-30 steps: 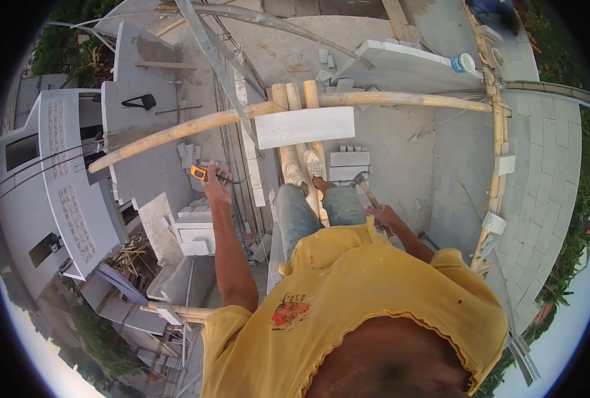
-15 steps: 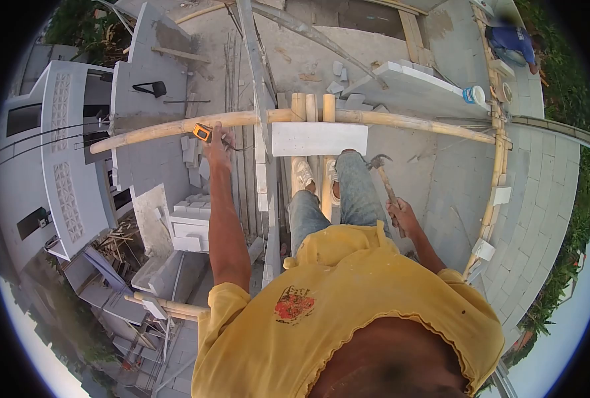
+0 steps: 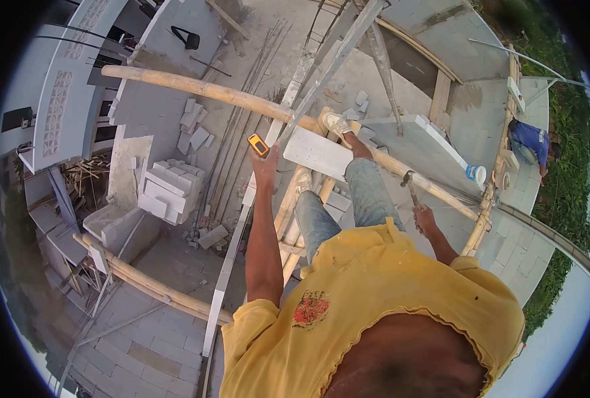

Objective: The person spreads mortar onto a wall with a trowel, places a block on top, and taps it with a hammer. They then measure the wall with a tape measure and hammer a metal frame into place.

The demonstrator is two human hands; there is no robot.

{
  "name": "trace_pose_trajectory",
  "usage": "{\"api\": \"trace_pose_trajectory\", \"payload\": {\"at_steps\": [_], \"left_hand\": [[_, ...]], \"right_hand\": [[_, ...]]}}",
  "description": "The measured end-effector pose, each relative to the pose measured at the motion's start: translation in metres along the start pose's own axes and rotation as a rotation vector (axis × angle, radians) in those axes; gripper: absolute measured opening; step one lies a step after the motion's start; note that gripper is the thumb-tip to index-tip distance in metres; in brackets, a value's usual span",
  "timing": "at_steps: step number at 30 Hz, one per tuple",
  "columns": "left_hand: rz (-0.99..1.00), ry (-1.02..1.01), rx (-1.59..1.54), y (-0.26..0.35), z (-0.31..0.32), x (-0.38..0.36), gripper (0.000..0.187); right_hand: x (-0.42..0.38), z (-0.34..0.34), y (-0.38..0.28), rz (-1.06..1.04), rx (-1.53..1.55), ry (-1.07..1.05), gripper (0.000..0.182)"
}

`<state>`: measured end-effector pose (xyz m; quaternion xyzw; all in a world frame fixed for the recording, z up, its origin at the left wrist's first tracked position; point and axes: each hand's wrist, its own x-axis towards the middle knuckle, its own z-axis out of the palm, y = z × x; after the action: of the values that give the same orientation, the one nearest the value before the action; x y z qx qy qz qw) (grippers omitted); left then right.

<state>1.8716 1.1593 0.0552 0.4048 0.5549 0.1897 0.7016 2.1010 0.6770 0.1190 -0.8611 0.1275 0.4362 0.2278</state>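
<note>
My left hand [image 3: 266, 163] is closed around an orange and black tape measure [image 3: 258, 144], held out over the narrow top of a wall [image 3: 248, 192]. A white rectangular block [image 3: 318, 154] lies on the bamboo planks, right of that hand and between my legs. Down at my right side, my right hand [image 3: 425, 217] grips a hammer [image 3: 413, 191] by its wooden handle, head up. One shoe [image 3: 336, 124] rests past the block near the bamboo crosspole [image 3: 195, 87]; the other shoe [image 3: 303, 180] stands on the bamboo on the near side.
Stacked white blocks [image 3: 169, 191] and rubble lie on the floor far below to the left. A slanted metal beam [image 3: 338, 63] rises ahead. Right of me are a block wall [image 3: 434, 136], a white bucket [image 3: 475, 174] and another person in blue [image 3: 529, 140] beyond bamboo poles.
My view has turned, and the surroundings appear rotated. One foot has stepped forward past the block. The tape measure has come closer to the block; the hammer stays in my right hand.
</note>
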Motion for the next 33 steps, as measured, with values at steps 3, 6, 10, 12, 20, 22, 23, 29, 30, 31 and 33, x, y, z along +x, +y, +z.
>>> {"api": "trace_pose_trajectory", "payload": {"at_steps": [3, 6, 10, 12, 20, 22, 23, 29, 30, 31, 33], "left_hand": [[0.068, 0.052, 0.071, -0.046, -0.005, 0.005, 0.056], [0.14, 0.1, 0.179, -0.053, 0.016, 0.006, 0.057], [0.12, 0.093, 0.178, -0.063, 0.081, 0.052, 0.058], [0.175, 0.149, 0.072, -0.068, 0.116, 0.086, 0.061], [0.293, 0.194, -0.161, -0.155, 0.154, 0.229, 0.069], [0.342, 0.116, -0.059, -0.178, 0.154, 0.25, 0.071], [0.389, 0.116, -0.056, -0.192, 0.156, 0.26, 0.074], [0.647, -0.024, -0.259, -0.234, 0.162, 0.315, 0.079], [0.645, -0.081, -0.296, -0.242, 0.166, 0.321, 0.081], [0.649, -0.085, -0.358, -0.244, 0.169, 0.323, 0.078], [0.83, -0.024, -0.225, -0.249, 0.171, 0.332, 0.076]], "right_hand": [[0.082, -0.009, -0.058, -0.29, -0.314, -0.002, 0.028], [0.211, -0.007, -0.107, -0.542, -0.711, 0.068, 0.038], [0.258, 0.046, -0.207, -0.208, -0.456, -0.048, 0.042], [0.307, 0.062, -0.221, -0.27, -0.497, -0.044, 0.043], [0.521, 0.156, -0.286, -0.726, -0.693, 0.069, 0.045], [0.632, 0.173, -0.278, -1.148, -0.753, 0.138, 0.043], [0.662, 0.185, -0.288, -1.224, -0.771, 0.15, 0.042], [0.694, 0.262, -0.417, -1.18, -0.814, 0.037, 0.039], [0.7, 0.275, -0.432, -1.157, -0.891, 0.048, 0.039], [0.705, 0.289, -0.446, -1.124, -0.97, 0.054, 0.039], [0.741, 0.303, -0.468, -1.289, -1.117, 0.058, 0.04]]}}
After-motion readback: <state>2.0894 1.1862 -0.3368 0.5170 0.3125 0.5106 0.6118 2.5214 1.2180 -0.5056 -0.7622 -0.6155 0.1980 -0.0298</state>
